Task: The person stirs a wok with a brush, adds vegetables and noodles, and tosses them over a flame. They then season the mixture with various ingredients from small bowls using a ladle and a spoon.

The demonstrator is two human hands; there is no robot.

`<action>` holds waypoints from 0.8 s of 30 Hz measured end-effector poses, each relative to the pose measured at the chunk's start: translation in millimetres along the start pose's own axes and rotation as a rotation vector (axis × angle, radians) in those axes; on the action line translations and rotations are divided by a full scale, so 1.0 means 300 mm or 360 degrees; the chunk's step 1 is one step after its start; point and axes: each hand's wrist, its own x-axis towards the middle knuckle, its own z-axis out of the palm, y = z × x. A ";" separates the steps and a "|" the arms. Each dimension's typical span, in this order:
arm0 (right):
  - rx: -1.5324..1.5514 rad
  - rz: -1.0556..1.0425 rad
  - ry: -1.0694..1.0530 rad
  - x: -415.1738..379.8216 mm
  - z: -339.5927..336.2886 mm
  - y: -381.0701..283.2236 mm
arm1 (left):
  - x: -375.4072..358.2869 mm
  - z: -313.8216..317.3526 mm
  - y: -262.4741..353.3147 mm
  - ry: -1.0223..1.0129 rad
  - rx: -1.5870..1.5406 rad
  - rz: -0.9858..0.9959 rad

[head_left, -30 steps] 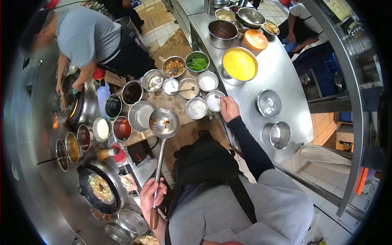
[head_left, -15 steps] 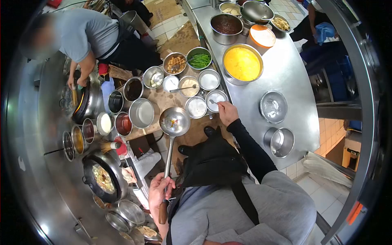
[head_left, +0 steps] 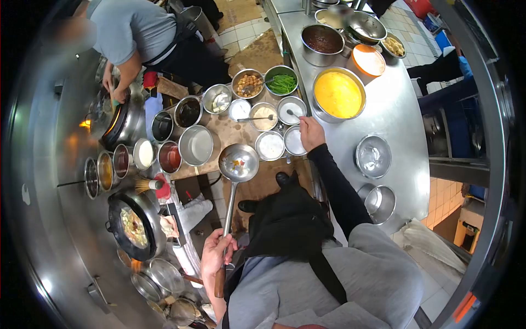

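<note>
My left hand (head_left: 217, 253) is closed around the handle of a long ladle (head_left: 239, 163), whose bowl has some reddish and orange bits in it. A small spoon (head_left: 292, 113) is pinched in my right hand (head_left: 312, 134). The spoon's tip is over a steel pot of white powder (head_left: 291, 104). Just below my right fingers sits another pot of white powder (head_left: 295, 147), partly covered by the hand. Beside it are a third white-filled pot (head_left: 270, 146) and a pot of pale powder (head_left: 263, 122) with a spoon in it.
A wok with food (head_left: 134, 227) stands at the left. At the upper left a co-worker (head_left: 137, 33) bends over another wok. The steel counter (head_left: 394, 98) at the right holds a pot of yellow liquid (head_left: 339, 94) and two metal bowls. Sauce pots line the left.
My right hand and spoon have moved from the nearer white powder pot to the one behind it. My left hand still holds the ladle. The whole view has shifted slightly.
</note>
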 end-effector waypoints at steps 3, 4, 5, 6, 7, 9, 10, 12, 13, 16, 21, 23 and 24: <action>-0.0025 0.0026 -0.0032 0.031 0.066 0.026 | 0.000 0.002 -0.012 0.0034 0.0011 0.0008; -0.0014 0.0029 -0.0057 0.033 0.080 0.033 | -0.001 0.005 -0.015 0.0036 0.0016 0.0013; -0.0004 0.0031 -0.0080 0.034 0.093 0.039 | 0.001 0.006 -0.016 0.0036 0.0021 0.0019; -0.0007 -0.0006 -0.0041 0.031 0.109 0.052 | 0.005 0.003 -0.020 0.0037 0.0013 0.0024; -0.0011 -0.0042 -0.0005 0.025 0.119 0.059 | 0.007 -0.001 -0.029 0.0039 0.0004 0.0026; 0.0234 0.0240 -0.0021 0.014 0.137 0.077 | 0.006 0.001 -0.037 0.0049 -0.0003 0.0026; 0.0482 0.0558 -0.0072 0.012 0.139 0.078 | 0.007 0.005 -0.035 0.0057 0.0003 0.0025; 0.0872 0.0977 -0.0074 0.015 0.139 0.088 | 0.010 0.005 -0.033 0.0056 0.0010 0.0024; 0.1014 0.1072 -0.0024 0.021 0.134 0.110 | 0.014 0.002 -0.033 0.0047 0.0009 0.0026; 0.1390 0.1297 0.0054 0.033 0.093 0.163 | 0.027 -0.004 -0.027 0.0029 0.0004 0.0035; 0.1491 0.1316 0.0158 0.016 0.003 0.143 | 0.060 -0.004 0.002 -0.0002 0.0058 0.0046; 0.1467 0.1239 0.0165 -0.001 -0.035 0.122 | 0.079 -0.006 0.011 -0.0029 0.0077 0.0070; 0.1434 0.1188 0.0171 -0.008 -0.052 0.112 | 0.087 -0.004 0.016 -0.0029 0.0093 0.0068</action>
